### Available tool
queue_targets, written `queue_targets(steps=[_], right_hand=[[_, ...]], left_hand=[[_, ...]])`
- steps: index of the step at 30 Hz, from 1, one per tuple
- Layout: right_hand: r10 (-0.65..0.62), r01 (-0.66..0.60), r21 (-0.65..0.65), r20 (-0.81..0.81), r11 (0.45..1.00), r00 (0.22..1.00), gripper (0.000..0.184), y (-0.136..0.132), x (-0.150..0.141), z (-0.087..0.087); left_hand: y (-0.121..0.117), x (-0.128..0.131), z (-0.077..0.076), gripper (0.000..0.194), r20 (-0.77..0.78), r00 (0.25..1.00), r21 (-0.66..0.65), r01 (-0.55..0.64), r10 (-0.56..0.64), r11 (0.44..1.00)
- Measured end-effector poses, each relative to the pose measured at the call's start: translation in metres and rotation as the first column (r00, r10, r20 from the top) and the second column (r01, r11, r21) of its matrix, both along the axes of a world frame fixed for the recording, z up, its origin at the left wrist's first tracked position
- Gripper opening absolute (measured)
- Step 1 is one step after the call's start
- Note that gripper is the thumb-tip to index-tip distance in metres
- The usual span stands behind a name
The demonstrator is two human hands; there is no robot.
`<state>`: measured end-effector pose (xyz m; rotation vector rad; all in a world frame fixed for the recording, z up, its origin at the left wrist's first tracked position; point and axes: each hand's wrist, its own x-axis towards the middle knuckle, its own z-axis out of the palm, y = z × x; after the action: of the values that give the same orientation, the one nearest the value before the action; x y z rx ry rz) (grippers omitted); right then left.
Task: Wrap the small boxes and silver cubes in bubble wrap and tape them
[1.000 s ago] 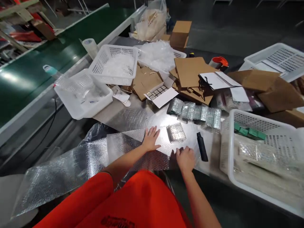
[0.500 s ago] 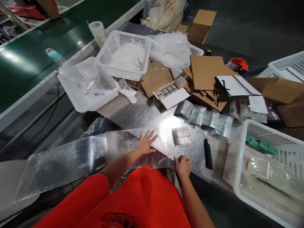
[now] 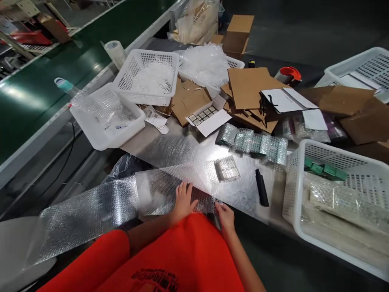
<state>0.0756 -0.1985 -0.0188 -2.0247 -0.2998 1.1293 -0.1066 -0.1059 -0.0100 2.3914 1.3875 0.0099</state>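
Note:
A long strip of bubble wrap runs from the far left across the front edge of the metal table. My left hand rests on it near my body, fingers stretched out. At the table's front edge my right hand has its thumb and fingers pinched on the wrap's right end. Just beyond the hands lies a small bubble-wrapped packet. To its right is a black box cutter-like tool. Several wrapped packets stand in a row behind.
A white basket with bagged goods and green pieces stands at right. Farther back are a small white box, flat cardboard, a basket of white strips and a white tub. A green conveyor runs along the left.
My left hand has drawn back toward my body along the wrap. My right hand has moved left to the table edge, and the wrap's right end has come with it. The camera view has shifted.

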Motion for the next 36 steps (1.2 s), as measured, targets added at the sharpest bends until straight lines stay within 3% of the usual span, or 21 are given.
queue_targets(steps=[2,3,5,7,9,11,12,14,18,22,24,29,36], right_hand=[[-0.017,0.018,0.032,-0.031,0.999,0.999,0.059,0.0,0.004,0.001],[-0.018,0.02,0.032,-0.047,0.999,0.999,0.058,0.0,0.007,0.003],[-0.025,0.028,0.04,-0.075,0.999,0.997,0.056,-0.001,0.011,0.006],[-0.02,0.025,0.049,-0.098,0.998,0.995,0.055,-0.002,0.015,0.008],[-0.013,0.02,0.064,-0.108,0.998,0.994,0.055,-0.003,0.019,0.009],[-0.002,0.01,0.077,-0.101,0.997,0.995,0.056,-0.003,0.022,0.01],[0.006,0.002,0.081,-0.096,0.997,0.995,0.056,-0.003,0.024,0.01],[0.03,-0.022,0.085,-0.096,0.996,0.995,0.058,-0.002,0.027,0.011],[0.055,-0.039,0.11,-0.147,0.993,0.988,0.058,0.0,0.027,0.015],[0.025,-0.01,0.115,-0.123,0.993,0.992,0.06,0.001,0.029,0.017],[0.068,-0.063,0.067,-0.081,0.996,0.994,0.06,-0.001,0.032,0.014],[0.206,-0.205,-0.076,0.01,0.976,0.978,0.053,-0.005,0.037,0.003],[0.283,-0.267,-0.162,0.086,0.95,0.955,0.034,0.006,0.024,-0.008]], left_hand=[[-0.016,0.002,-0.001,0.074,-0.023,0.998,-0.005,-0.058,0.058,0.998],[-0.018,0.005,-0.001,0.077,-0.029,0.999,0.001,-0.015,0.015,1.0],[-0.011,0.016,0.0,0.083,-0.025,0.983,0.026,0.185,-0.184,0.982],[0.007,0.028,0.001,0.081,-0.021,0.914,0.054,0.407,-0.406,0.912],[0.024,0.037,0.001,0.056,-0.032,0.834,0.068,0.552,-0.551,0.831],[0.033,0.04,0.0,0.025,-0.033,0.761,0.062,0.648,-0.648,0.759],[0.033,0.04,0.0,0.018,-0.023,0.735,0.056,0.677,-0.677,0.733],[0.028,0.039,0.0,0.024,0.009,0.721,0.038,0.692,-0.692,0.721],[0.013,0.046,0.005,0.074,0.04,0.751,-0.032,0.661,-0.66,0.75],[0.007,0.057,0.009,0.085,0.042,0.74,-0.073,0.672,-0.671,0.737],[0.005,0.058,0.007,0.077,0.039,0.755,-0.069,0.656,-0.655,0.752],[0.005,0.041,0.003,0.022,0.076,0.792,-0.152,0.609,-0.605,0.778],[0.025,0.016,0.003,0.014,0.1,0.793,-0.237,0.606,-0.601,0.76]])
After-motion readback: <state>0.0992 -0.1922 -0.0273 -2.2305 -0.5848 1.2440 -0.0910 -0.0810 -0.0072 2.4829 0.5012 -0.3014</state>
